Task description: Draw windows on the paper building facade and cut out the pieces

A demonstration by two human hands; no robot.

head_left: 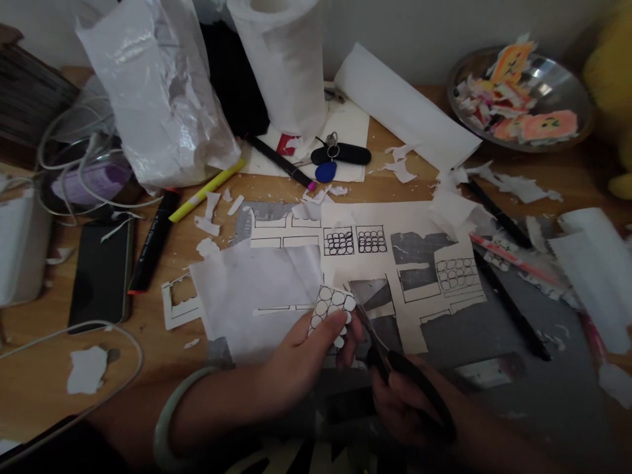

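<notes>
My left hand pinches a small paper cutout drawn with black-outlined circles, holding it just above the desk. My right hand grips black-handled scissors, whose blades point up-left and meet the cutout's right edge. Under both hands lies a large cream sheet with drawn panels and circle grids, partly cut away. A pale bangle sits on my left wrist.
Paper scraps litter the wooden desk. A black marker, yellow highlighter and phone lie left. Keys, a paper towel roll and plastic bag stand behind. A metal bowl of coloured scraps sits far right; pens lie right.
</notes>
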